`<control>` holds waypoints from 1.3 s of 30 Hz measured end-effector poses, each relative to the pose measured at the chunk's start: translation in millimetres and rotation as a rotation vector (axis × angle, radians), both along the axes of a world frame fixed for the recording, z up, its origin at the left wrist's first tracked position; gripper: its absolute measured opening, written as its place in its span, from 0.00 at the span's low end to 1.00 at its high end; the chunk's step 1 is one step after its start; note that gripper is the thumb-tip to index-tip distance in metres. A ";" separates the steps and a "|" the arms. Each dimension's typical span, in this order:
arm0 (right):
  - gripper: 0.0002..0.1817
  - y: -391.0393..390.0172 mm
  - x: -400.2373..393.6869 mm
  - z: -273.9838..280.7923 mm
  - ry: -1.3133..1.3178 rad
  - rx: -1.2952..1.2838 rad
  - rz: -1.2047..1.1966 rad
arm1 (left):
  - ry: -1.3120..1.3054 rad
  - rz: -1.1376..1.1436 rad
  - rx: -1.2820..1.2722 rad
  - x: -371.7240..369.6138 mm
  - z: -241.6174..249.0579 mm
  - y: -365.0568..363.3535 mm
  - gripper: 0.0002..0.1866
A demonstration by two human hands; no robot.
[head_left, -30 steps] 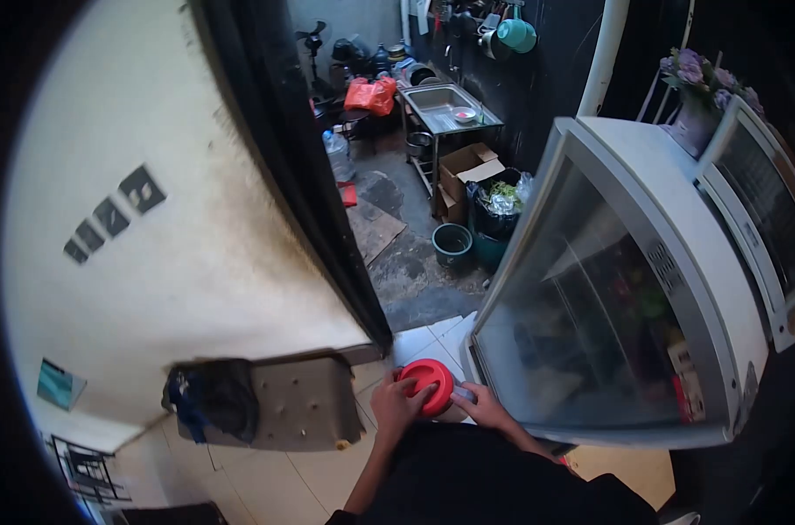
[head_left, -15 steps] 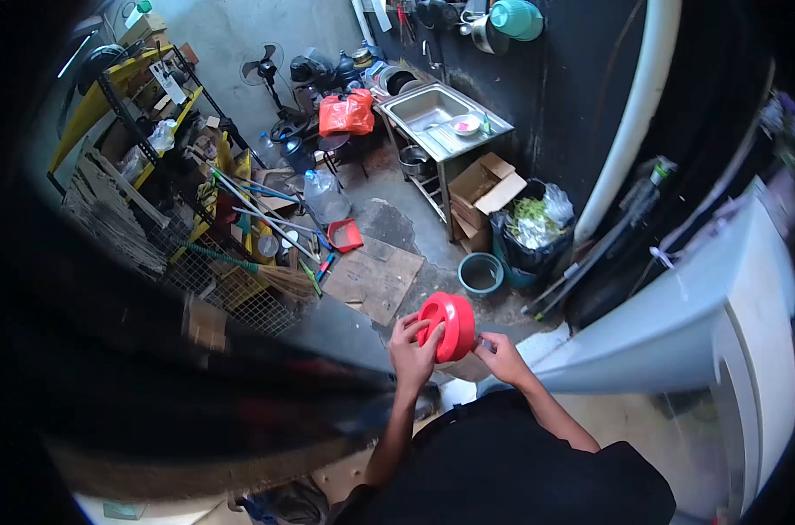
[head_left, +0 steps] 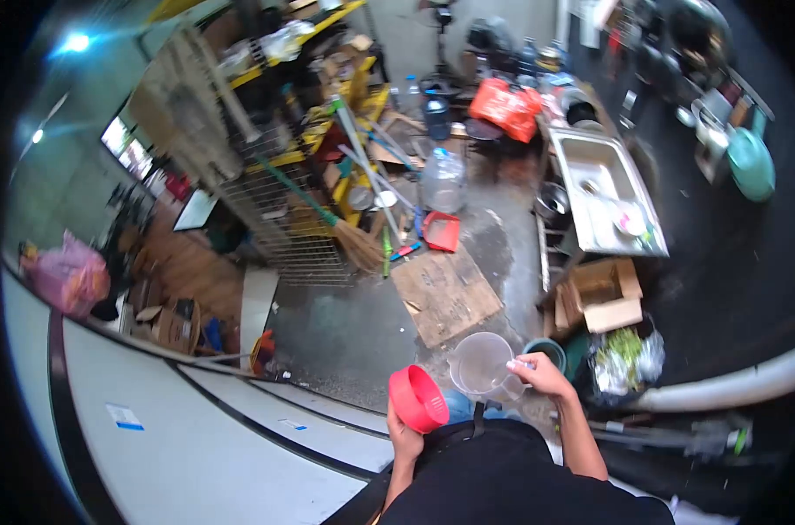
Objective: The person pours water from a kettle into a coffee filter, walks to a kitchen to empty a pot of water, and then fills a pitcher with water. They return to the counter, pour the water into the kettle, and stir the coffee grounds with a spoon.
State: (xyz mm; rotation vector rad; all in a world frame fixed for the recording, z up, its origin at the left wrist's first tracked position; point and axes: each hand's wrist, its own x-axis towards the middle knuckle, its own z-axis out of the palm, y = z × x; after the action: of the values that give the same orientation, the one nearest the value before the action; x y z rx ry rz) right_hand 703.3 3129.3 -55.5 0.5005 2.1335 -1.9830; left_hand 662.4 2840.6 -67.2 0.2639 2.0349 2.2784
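Observation:
My left hand [head_left: 405, 440] is closed on a round red lid [head_left: 417, 398] with slots in its side. The lid is tilted, its hollow side partly showing. My right hand [head_left: 542, 374] grips the handle of a clear plastic pitcher [head_left: 482, 366], whose open, spouted top faces up toward me. The pitcher appears empty. Lid and pitcher are apart, side by side in front of my body, with the lid on the left.
A flattened cardboard sheet [head_left: 446, 297] and a red dustpan [head_left: 441, 232] lie on the floor ahead. To the right stand a metal sink [head_left: 620, 166], an open carton [head_left: 613, 302] and a filled trash bin [head_left: 626, 367]. A broom [head_left: 353, 245] leans by the shelf, left.
The red lid has moved left in my left hand, and the clear pitcher, hidden before, now shows in my right hand. My view has swung left.

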 end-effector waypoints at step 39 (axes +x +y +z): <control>0.21 -536.7 -881.0 -56.6 -0.116 -0.080 0.806 | -0.179 0.811 0.251 -677.3 14.8 -443.3 0.14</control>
State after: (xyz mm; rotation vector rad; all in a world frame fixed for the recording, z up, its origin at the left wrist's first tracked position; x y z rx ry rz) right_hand -177.7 2592.6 -112.1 -0.2357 1.7612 -1.5087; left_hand -14.9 2397.3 -52.4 -0.8838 1.9773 2.8331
